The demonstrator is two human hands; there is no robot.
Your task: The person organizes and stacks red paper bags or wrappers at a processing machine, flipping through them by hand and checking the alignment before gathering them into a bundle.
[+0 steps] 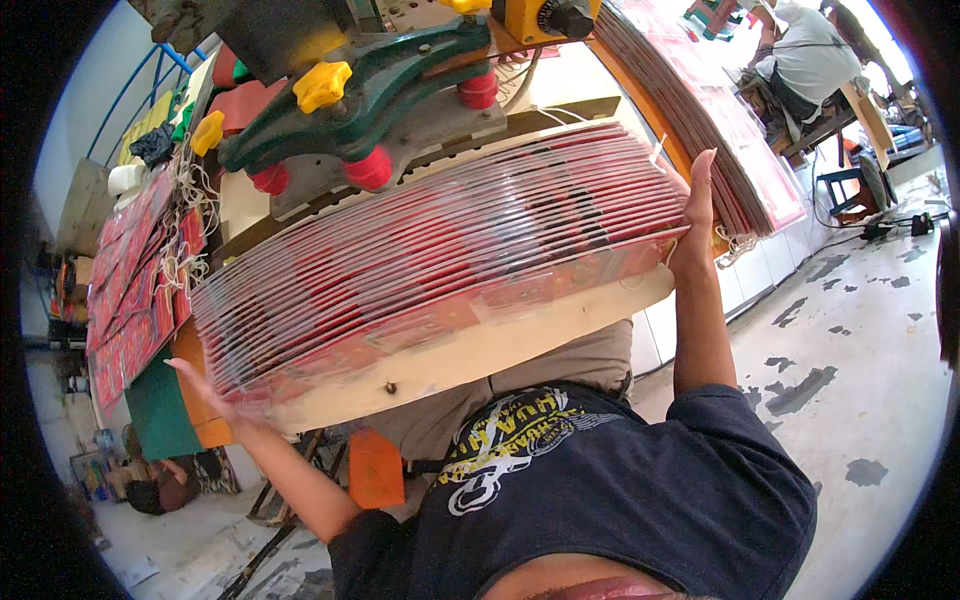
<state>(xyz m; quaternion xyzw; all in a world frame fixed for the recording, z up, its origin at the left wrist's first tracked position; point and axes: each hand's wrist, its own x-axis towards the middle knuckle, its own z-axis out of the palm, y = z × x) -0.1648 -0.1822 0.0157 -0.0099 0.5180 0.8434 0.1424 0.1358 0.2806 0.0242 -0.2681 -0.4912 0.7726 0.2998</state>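
A long stack of flat, glossy red printed pieces (430, 240) lies staggered before me, its pale edges showing in close rows. Whether they are sheets or folded bags I cannot tell. My left hand (215, 395) presses against its near left end, thumb stretched outward. At the far right end, my right hand (695, 225) lies along the stack with its thumb pointing up. Both hands hold the stack between them; their other fingers are mostly hidden. Beneath it is a cream wooden board (500, 350) with a dark knot-like spot near its front edge.
Beyond the stack stands a machine with a dark green frame (400, 95), yellow knobs (322, 86) and red feet (368, 168). Red printed pieces with white cords (135, 270) pile up at left; another tall stack (700, 120) stands at right. A person (808, 55) works at far right.
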